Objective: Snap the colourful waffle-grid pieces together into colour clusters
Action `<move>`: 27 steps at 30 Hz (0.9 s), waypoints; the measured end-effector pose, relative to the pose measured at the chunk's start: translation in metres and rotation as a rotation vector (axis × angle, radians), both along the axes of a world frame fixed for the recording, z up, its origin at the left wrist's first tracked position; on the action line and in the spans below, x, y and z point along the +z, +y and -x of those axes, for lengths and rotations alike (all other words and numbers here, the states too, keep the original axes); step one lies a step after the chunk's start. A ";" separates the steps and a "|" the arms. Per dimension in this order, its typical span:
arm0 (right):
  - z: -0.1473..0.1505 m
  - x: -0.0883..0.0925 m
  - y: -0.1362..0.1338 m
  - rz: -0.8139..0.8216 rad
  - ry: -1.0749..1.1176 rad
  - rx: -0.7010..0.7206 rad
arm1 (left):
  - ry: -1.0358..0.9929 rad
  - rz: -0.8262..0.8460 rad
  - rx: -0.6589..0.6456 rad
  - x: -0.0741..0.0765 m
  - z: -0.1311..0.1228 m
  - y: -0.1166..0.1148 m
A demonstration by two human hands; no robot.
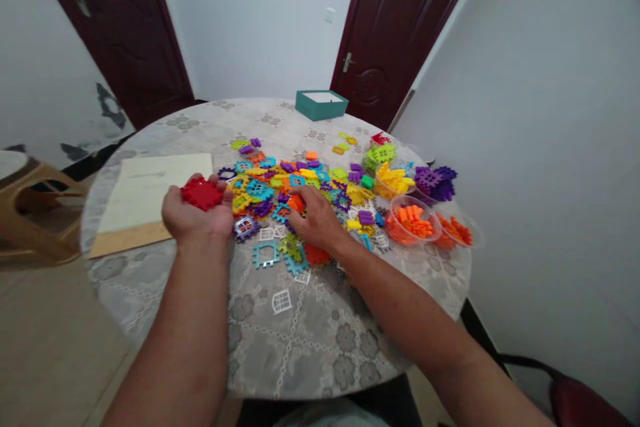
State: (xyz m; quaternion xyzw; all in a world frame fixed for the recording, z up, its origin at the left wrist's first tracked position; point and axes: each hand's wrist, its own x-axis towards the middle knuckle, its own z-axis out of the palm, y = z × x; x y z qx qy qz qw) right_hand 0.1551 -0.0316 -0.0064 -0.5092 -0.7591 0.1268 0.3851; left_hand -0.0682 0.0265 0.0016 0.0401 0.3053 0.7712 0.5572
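Note:
My left hand (195, 217) is raised over the round table (280, 347), fingers curled around a red toothed plastic tile (201, 193). My right hand (316, 219) rests palm down on a heap of coloured interlocking tiles (300, 180), its fingertips pinching an orange piece (297, 203). Another red tile (317, 255) lies under its wrist. Teal frame pieces (266, 254) and white window grids (281, 301) lie nearest me.
Clear tubs hold orange pieces (413, 221), more orange pieces (457, 231) and yellow pieces (393, 180); purple tiles (434, 183) sit beside them. A cream sheet on a brown board (150, 197) lies left. A teal box (321, 104) stands far back. A wooden stool (30, 213) is left of the table.

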 end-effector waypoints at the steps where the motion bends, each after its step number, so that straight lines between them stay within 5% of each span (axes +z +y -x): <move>1: -0.004 0.003 0.001 0.054 0.073 -0.010 | 0.002 0.007 0.010 0.000 0.000 0.002; 7: -0.024 0.007 0.010 0.555 0.889 0.021 | 0.011 0.039 0.022 0.003 0.001 -0.002; 10: -0.030 0.004 0.016 0.626 0.986 0.008 | 0.017 0.037 0.092 0.000 0.004 -0.001; 16: -0.027 0.004 0.023 0.623 0.875 -0.084 | 0.060 0.095 0.218 -0.006 0.015 -0.001; 21: 0.000 0.007 0.041 0.640 0.644 0.024 | 0.027 0.101 0.345 -0.004 0.023 -0.002; 27: 0.063 0.010 0.084 0.139 -0.108 0.141 | 0.044 0.125 0.328 -0.008 0.023 -0.001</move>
